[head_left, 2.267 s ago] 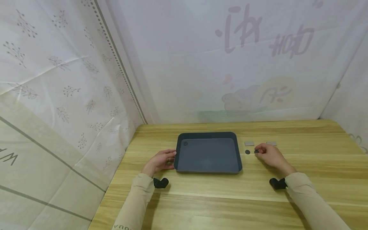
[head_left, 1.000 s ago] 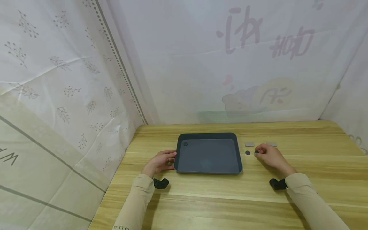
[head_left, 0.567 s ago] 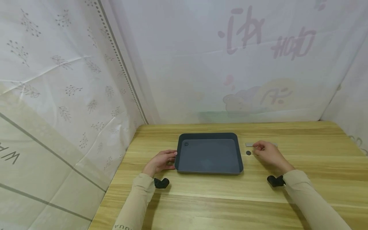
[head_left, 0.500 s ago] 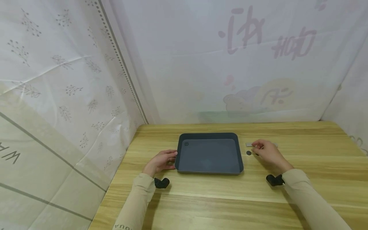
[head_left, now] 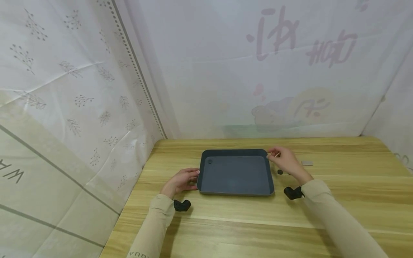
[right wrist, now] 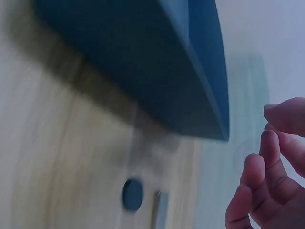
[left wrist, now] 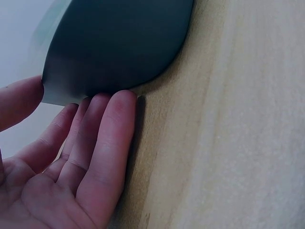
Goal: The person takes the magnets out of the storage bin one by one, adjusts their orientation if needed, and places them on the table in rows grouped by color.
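A light wooden tabletop fills the lower frame, with a dark grey rectangular plastic tray at its centre. The tray's left edge is touched by the straight fingers of the left hand. A small thin pale piece is pinched by the right hand at the tray's upper-right corner, beside a small dark round disc.

Two long sleeves of plain beige cloth, close-fitting, reaching down to the wrists. Small dark letters printed near the lower end of the left sleeve, partly cut off by the picture edge. A small black device strapped under the left wrist, with a rounded, forked shape. A similar black device under the right wrist. Left hand and right hand bare, without gloves or rings.
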A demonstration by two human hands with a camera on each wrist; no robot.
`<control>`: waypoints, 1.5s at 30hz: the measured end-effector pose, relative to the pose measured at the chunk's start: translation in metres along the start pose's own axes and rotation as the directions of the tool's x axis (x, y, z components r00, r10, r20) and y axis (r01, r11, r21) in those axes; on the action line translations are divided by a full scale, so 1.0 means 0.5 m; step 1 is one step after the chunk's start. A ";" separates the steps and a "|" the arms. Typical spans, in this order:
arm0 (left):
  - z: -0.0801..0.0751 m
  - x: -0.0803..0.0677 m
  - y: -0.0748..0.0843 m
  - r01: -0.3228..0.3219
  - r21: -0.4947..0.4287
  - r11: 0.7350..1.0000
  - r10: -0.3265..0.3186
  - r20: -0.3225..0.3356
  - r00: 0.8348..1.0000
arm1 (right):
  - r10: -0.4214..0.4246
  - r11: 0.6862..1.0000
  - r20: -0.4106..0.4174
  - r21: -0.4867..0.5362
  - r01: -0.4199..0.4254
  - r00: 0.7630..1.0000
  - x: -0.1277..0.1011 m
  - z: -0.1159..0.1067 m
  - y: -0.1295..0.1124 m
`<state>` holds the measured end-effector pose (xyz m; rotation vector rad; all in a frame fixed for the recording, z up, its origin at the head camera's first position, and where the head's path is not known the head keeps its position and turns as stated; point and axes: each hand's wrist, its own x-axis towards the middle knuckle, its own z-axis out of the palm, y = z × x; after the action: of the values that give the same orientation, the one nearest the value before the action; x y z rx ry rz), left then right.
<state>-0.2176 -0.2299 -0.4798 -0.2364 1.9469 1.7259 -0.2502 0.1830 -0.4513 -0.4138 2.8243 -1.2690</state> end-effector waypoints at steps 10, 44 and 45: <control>-0.001 0.001 -0.002 -0.006 0.011 1.000 0.006 0.002 1.000 | -0.055 0.998 0.091 0.046 0.051 0.994 0.041 0.049 -0.057; 0.004 -0.001 0.000 0.000 -0.005 1.000 0.000 -0.008 1.000 | -0.170 0.959 0.478 -0.123 0.257 0.862 0.114 0.211 -0.176; 0.005 0.000 0.001 -0.002 -0.005 1.000 0.002 -0.008 1.000 | -0.170 0.957 0.478 -0.130 0.261 0.862 0.117 0.215 -0.176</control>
<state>-0.2172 -0.2274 -0.4795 -0.2438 1.9498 1.7336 -0.2727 0.0338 -0.4531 -0.9289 2.5350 -0.7777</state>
